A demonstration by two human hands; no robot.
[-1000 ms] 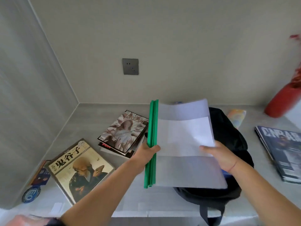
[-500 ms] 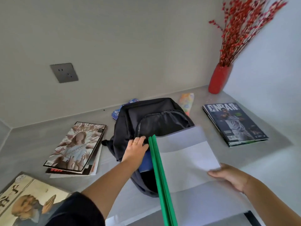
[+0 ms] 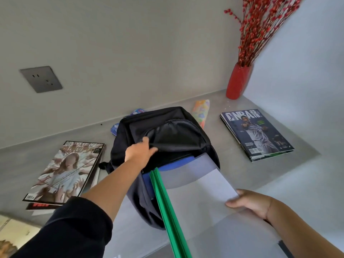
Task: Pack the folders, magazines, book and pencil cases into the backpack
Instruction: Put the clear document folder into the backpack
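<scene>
We read "NBA" in large white letters across the top of the right magazine point(image 3: 258, 135). Chinese characters stand just beside it, which we cannot make out, and the smaller print lower on that cover is too fine to read. The left magazine point(image 3: 65, 172) carries a Chinese title along its top edge (too blurred for us to read) and a barcode at its near corner. Red letters show on the lower magazine point(image 3: 41, 205) under it, illegible.
</scene>
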